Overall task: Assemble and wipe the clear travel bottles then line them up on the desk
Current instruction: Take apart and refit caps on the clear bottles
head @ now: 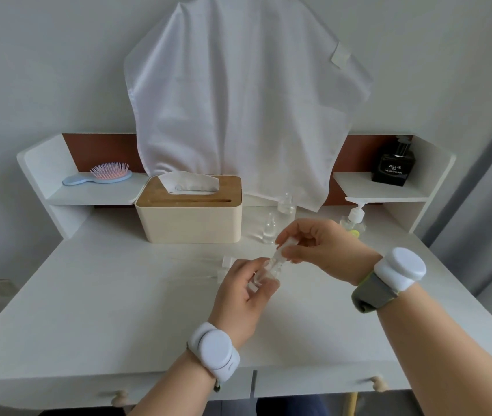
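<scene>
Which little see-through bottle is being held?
The clear bottle gripped in the left hand, with the right hand at its top. The other two bottles stand untouched by the tissue box.

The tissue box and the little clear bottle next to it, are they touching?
Apart. The head view shows bare white desk between the tissue box and the little clear bottle.

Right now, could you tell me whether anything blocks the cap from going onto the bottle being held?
Nothing visible does: the right hand pinches the cap directly over the neck of the clear bottle gripped by the left hand.
</scene>
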